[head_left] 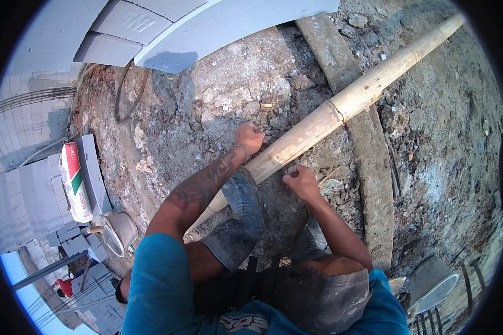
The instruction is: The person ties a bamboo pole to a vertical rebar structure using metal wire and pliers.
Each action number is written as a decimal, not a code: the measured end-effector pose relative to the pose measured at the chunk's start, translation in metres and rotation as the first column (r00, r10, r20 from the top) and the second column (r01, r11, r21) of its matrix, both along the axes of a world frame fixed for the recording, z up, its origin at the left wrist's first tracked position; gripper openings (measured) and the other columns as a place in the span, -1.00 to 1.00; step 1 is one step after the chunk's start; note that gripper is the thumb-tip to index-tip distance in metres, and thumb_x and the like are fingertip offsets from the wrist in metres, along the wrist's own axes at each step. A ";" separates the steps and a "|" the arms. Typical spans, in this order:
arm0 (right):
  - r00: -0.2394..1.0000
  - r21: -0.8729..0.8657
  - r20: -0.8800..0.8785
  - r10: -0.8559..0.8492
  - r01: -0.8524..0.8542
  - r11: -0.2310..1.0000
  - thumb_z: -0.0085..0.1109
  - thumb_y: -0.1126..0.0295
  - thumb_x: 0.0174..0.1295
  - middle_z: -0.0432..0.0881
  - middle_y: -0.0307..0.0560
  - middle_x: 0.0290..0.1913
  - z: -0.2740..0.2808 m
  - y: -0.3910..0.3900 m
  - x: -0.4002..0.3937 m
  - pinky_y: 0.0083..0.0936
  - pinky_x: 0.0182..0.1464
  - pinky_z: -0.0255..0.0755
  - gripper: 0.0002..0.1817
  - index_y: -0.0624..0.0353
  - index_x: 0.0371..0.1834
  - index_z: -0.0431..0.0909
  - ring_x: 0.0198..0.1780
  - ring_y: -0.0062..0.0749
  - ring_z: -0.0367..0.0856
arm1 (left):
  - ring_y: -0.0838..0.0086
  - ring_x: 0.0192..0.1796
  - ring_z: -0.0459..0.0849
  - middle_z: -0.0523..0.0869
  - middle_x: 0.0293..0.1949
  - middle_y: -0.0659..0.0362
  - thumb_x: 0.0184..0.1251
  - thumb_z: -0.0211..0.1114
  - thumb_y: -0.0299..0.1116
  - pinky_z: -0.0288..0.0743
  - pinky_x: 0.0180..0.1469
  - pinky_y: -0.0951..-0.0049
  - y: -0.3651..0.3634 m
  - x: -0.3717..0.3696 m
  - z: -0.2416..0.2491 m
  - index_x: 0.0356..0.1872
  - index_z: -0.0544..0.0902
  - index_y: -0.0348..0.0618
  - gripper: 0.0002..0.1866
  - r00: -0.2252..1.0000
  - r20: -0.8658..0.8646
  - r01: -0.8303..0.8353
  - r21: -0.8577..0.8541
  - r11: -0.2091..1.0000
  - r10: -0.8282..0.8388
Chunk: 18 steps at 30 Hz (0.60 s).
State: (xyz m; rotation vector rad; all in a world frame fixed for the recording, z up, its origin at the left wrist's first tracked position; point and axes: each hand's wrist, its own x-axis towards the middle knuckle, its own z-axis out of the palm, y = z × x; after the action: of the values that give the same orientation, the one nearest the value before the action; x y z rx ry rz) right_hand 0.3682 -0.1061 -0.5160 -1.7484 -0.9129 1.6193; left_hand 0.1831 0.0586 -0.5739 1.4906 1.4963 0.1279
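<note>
A long bamboo pole [341, 106] lies slanted across rough earth, from the upper right down toward my bent knee in grey jeans [241, 215]. My left hand [249, 137], a bracelet on its wrist, is closed in a fist on the pole's far side, right beside it. My right hand [299, 181] is on the near side, fingers curled shut against the pole's lower edge. Whether either fist holds something small is hidden.
A concrete strip [369, 167] runs under the pole. Grey blocks [134, 25] are stacked at the upper left. At the left lie a white cement bag [74, 181] and a bucket [119, 231]. At the lower right stand a pale tub [433, 282] and steel bars.
</note>
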 end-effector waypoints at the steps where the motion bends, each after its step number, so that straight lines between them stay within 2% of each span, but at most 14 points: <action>1: 0.998 0.049 0.066 -0.024 0.021 0.999 0.20 0.41 -0.01 0.57 -0.08 -0.52 0.005 -0.002 -0.003 -0.43 -0.36 0.43 -0.77 0.34 -0.35 0.48 -0.48 -0.41 0.55 | 0.31 -0.33 0.68 0.69 -0.45 0.06 -0.10 0.42 -0.34 0.50 -0.29 0.39 0.004 0.001 0.012 -0.46 0.63 -0.18 -0.80 0.998 0.038 -0.039 -0.046 0.998 0.041; 2: 0.990 0.098 0.130 -0.055 0.042 0.994 0.19 0.40 -0.01 0.56 -0.06 -0.52 0.008 -0.005 -0.005 -0.40 -0.33 0.43 -0.77 0.34 -0.35 0.47 -0.47 -0.40 0.55 | 0.31 -0.33 0.68 0.69 -0.45 0.06 -0.10 0.42 -0.34 0.50 -0.29 0.39 0.004 -0.001 0.006 -0.46 0.63 -0.18 -0.80 0.999 0.037 -0.036 -0.045 0.998 0.038; 5: 0.974 0.150 0.171 -0.146 0.121 0.981 0.14 0.40 0.05 0.55 -0.02 -0.50 0.006 -0.017 -0.006 -0.40 -0.31 0.42 -0.78 0.32 -0.31 0.44 -0.44 -0.39 0.54 | 0.33 -0.36 0.68 0.67 -0.44 0.07 -0.16 0.45 -0.39 0.50 -0.34 0.39 0.003 -0.008 -0.008 -0.37 0.58 -0.22 -0.71 0.995 0.071 -0.083 0.119 0.989 0.075; 7: 0.975 0.158 0.118 -0.188 0.169 0.973 0.11 0.40 0.08 0.56 0.03 -0.49 0.001 -0.020 -0.004 -0.38 -0.28 0.43 -0.77 0.31 -0.26 0.43 -0.42 -0.31 0.56 | 0.39 -0.35 0.68 0.65 -0.44 0.09 0.00 0.39 -0.39 0.52 -0.33 0.43 0.000 0.006 0.019 -0.31 0.52 -0.28 -0.72 0.998 0.060 -0.038 0.248 0.968 0.024; 8: 0.972 0.157 0.061 -0.227 0.216 0.964 0.08 0.39 0.11 0.57 0.07 -0.48 -0.002 -0.024 -0.006 -0.36 -0.26 0.43 -0.76 0.30 -0.21 0.42 -0.39 -0.23 0.59 | 0.39 -0.35 0.68 0.65 -0.44 0.09 0.00 0.39 -0.39 0.52 -0.33 0.43 -0.002 0.018 0.039 -0.31 0.52 -0.28 -0.72 0.998 0.060 -0.038 0.243 0.969 0.024; 9: 0.972 0.151 0.062 -0.227 0.215 0.965 0.08 0.39 0.11 0.57 0.07 -0.48 -0.008 -0.028 -0.010 -0.36 -0.26 0.43 -0.76 0.30 -0.21 0.42 -0.39 -0.23 0.59 | 0.38 -0.33 0.68 0.63 -0.36 0.07 0.16 0.27 -0.35 0.55 -0.32 0.46 -0.003 0.033 0.063 -0.24 0.47 -0.34 -0.73 0.990 0.124 -0.071 0.065 0.995 0.063; 10: 0.960 0.163 -0.042 -0.275 0.279 0.946 0.06 0.40 0.12 0.57 0.02 -0.47 -0.017 -0.030 -0.015 -0.39 -0.25 0.43 -0.76 0.30 -0.18 0.41 -0.39 -0.28 0.58 | 0.38 -0.30 0.69 0.61 -0.29 0.04 0.33 0.16 -0.32 0.58 -0.31 0.50 -0.003 0.042 0.081 -0.17 0.42 -0.39 -0.72 0.977 0.180 -0.092 -0.113 0.989 0.111; 11: 0.937 0.173 -0.148 -0.318 0.341 0.924 0.05 0.41 0.14 0.57 -0.03 -0.45 -0.017 -0.028 -0.017 -0.41 -0.24 0.42 -0.75 0.30 -0.14 0.41 -0.38 -0.34 0.57 | 0.44 -0.23 0.66 0.63 -0.25 0.06 0.29 0.22 -0.28 0.57 -0.23 0.51 -0.006 0.043 0.088 -0.07 0.47 -0.44 -0.62 0.935 0.322 -0.069 -0.252 0.965 0.151; 12: 0.937 0.174 -0.148 -0.315 0.338 0.925 0.05 0.41 0.14 0.57 -0.03 -0.45 -0.017 -0.028 -0.016 -0.41 -0.24 0.42 -0.75 0.30 -0.14 0.41 -0.38 -0.34 0.57 | 0.44 -0.23 0.66 0.63 -0.25 0.06 0.29 0.22 -0.28 0.57 -0.23 0.51 -0.005 0.041 0.089 -0.07 0.47 -0.44 -0.62 0.934 0.323 -0.071 -0.251 0.965 0.153; 14: 0.974 0.138 -0.187 -0.128 0.155 0.978 0.01 0.42 0.19 0.57 -0.11 -0.42 -0.015 -0.026 -0.015 -0.50 -0.25 0.42 -0.76 0.30 -0.11 0.41 -0.39 -0.46 0.54 | 0.51 -0.16 0.63 0.65 -0.19 0.06 0.29 0.23 -0.27 0.54 -0.14 0.51 -0.004 0.038 0.094 -0.01 0.52 -0.44 -0.60 0.943 0.313 0.190 -0.214 0.958 -0.117; 15: 0.975 0.144 -0.184 -0.124 0.151 0.978 0.01 0.42 0.19 0.57 -0.11 -0.42 -0.015 -0.024 -0.014 -0.50 -0.25 0.42 -0.76 0.30 -0.11 0.41 -0.39 -0.46 0.54 | 0.51 -0.16 0.63 0.65 -0.19 0.06 0.29 0.23 -0.27 0.54 -0.14 0.51 -0.001 0.038 0.094 -0.01 0.52 -0.44 -0.60 0.942 0.316 0.188 -0.207 0.960 -0.116; 17: 0.928 0.055 -0.306 -0.214 0.241 0.969 -0.03 0.45 0.24 0.57 -0.15 -0.40 -0.015 -0.025 -0.016 -0.57 -0.25 0.42 -0.79 0.30 -0.10 0.42 -0.40 -0.53 0.52 | 0.52 -0.13 0.62 0.66 -0.16 0.06 0.28 0.22 -0.28 0.51 -0.10 0.52 0.003 0.037 0.092 -0.02 0.55 -0.38 -0.63 0.926 0.270 0.313 -0.160 0.936 -0.264; 18: 0.928 0.053 -0.305 -0.214 0.241 0.969 -0.03 0.45 0.24 0.57 -0.15 -0.40 -0.015 -0.025 -0.016 -0.57 -0.25 0.42 -0.79 0.30 -0.10 0.42 -0.40 -0.53 0.52 | 0.53 -0.12 0.62 0.66 -0.15 0.06 0.28 0.22 -0.29 0.50 -0.08 0.52 0.004 0.036 0.090 -0.02 0.57 -0.35 -0.65 0.910 0.244 0.376 -0.139 0.916 -0.336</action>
State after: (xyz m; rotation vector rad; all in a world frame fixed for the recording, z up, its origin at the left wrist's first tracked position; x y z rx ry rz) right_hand 0.3524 -0.1313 -0.5309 -1.4394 -0.6054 1.6051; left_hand 0.2190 0.0626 -0.4841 1.5218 1.0130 -0.0670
